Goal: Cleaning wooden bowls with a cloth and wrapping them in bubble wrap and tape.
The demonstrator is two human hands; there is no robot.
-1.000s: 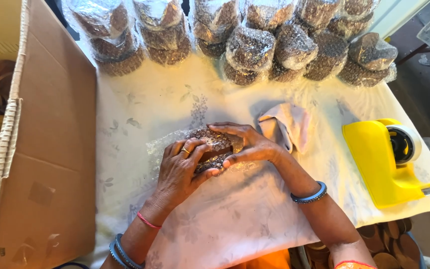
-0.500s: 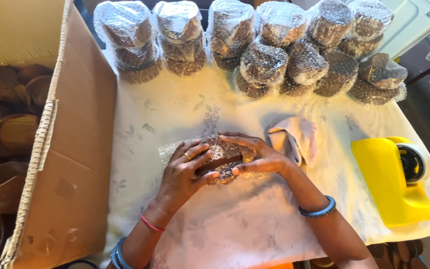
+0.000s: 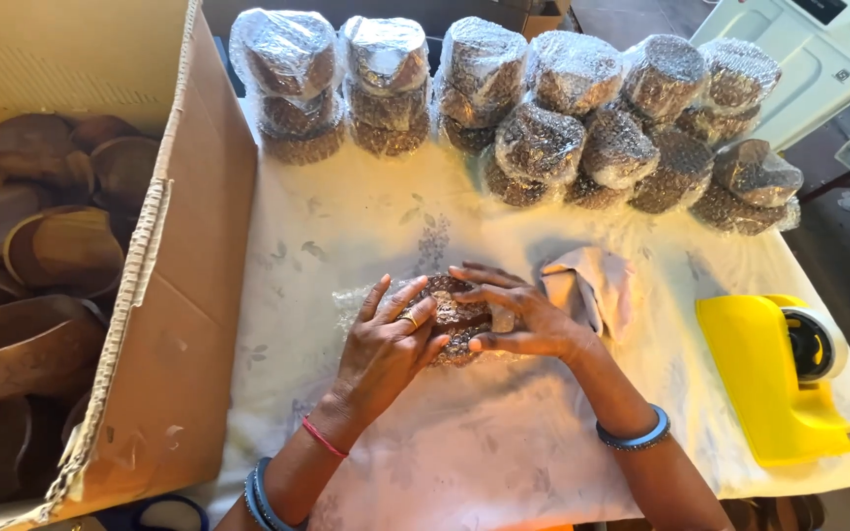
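Note:
A small dark object wrapped in bubble wrap [image 3: 456,320] lies on the white flowered tablecloth [image 3: 366,236] near the middle of the table. My left hand [image 3: 386,344] presses on its left side, fingers spread over the wrap. My right hand [image 3: 518,313] covers its right side, fingers curled over the top. Loose bubble wrap sticks out to the left of the bundle. A crumpled pale cloth [image 3: 592,285] lies just right of my right hand.
Several bubble-wrapped bundles [image 3: 543,108] are stacked along the far edge. An open cardboard box [image 3: 179,295] on the left holds brown wooden bowls [image 3: 41,256]. A yellow tape dispenser [image 3: 779,379] sits at the right edge. A white appliance [image 3: 809,59] stands beyond.
The view has tilted and shifted left, showing more of the box and bowls. Both hands stay on the wrapped bundle, with fingers shifted slightly.

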